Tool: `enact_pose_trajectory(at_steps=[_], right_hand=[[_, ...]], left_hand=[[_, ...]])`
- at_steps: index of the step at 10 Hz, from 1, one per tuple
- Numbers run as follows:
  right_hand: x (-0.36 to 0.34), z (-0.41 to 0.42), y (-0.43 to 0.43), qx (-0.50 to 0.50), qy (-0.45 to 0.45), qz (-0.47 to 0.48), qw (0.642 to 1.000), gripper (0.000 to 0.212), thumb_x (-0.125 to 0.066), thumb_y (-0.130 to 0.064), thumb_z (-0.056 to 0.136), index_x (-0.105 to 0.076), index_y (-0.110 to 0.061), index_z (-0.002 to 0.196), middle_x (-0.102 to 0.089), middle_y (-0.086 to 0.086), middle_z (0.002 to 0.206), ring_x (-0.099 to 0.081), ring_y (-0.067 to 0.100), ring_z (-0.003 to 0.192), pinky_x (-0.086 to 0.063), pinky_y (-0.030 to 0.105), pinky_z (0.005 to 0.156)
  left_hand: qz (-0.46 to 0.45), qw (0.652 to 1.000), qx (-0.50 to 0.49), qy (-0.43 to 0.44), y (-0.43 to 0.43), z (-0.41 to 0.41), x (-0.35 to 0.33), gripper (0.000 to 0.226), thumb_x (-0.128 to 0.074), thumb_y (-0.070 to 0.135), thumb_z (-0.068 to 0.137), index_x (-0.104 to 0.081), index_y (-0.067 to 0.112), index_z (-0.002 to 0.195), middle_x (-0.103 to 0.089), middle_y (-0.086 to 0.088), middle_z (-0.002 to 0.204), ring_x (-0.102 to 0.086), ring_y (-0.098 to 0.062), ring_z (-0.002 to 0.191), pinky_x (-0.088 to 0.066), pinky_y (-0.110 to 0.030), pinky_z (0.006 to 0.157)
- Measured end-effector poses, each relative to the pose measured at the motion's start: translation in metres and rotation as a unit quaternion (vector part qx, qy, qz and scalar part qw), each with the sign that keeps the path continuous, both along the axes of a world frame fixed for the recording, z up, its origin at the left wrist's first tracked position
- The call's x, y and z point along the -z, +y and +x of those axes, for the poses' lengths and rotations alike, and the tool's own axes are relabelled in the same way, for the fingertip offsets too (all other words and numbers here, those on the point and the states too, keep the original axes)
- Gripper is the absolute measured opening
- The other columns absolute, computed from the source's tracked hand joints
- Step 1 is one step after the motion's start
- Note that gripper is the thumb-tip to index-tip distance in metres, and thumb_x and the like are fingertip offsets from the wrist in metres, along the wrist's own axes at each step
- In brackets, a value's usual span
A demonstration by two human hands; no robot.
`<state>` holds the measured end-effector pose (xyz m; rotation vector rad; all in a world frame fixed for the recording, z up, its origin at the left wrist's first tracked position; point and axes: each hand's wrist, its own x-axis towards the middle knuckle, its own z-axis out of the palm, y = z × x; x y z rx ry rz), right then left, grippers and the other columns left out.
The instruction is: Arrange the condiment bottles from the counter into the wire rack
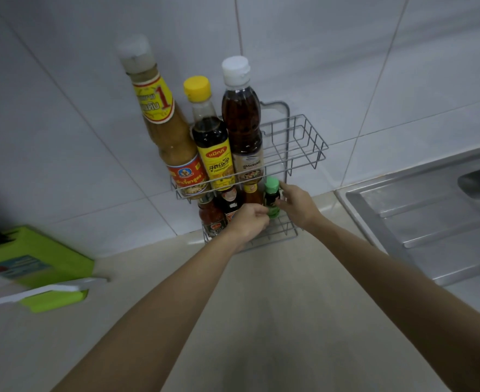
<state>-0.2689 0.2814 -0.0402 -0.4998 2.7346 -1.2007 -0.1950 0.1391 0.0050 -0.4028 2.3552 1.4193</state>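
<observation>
Filling the lower frame, a beige counter [275, 292] meets white wall tiles [63, 123]; the wire rack [298, 148] stands centre. Both hands, left hand [250, 219] and right hand [296, 203], pinch the green-capped bottle [272, 198] on its lower shelf; a steel sink [431, 227] lies right.

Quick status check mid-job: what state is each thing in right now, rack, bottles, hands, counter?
Rack: two tiers, against the wall; right part of upper tier unfilled.
Three tall bottles: upright, capped, upper tier's left side.
Small red bottles: upright, lower tier.
Green-capped bottle: upright, lower tier, between both hands.
Left hand: at the green-capped bottle's base.
Right hand: touching its side.
Counter: no bottles visible on it.
</observation>
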Motion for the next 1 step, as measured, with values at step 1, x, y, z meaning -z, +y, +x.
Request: enact_pose_trajectory(at_steps=[1], right_hand=[[-0.0082, 0.0058, 0.0063, 0.019, -0.002, 0.037, 0.999, 0.053, -0.056, -0.024, 0.094, -0.041, -0.003, 0.141, -0.051, 0.02, 0.139, -0.048, 0.033, 0.128, -0.038, 0.034, 0.1]], left_hand=[[-0.005, 1.0, 0.019, 0.008, -0.0015, 0.0107, -0.0067, 0.036, -0.053, 0.003, 0.091, -0.06, -0.001, 0.125, -0.066, -0.017, 0.111, -0.063, -0.029, 0.108, -0.048, -0.041, 0.104]])
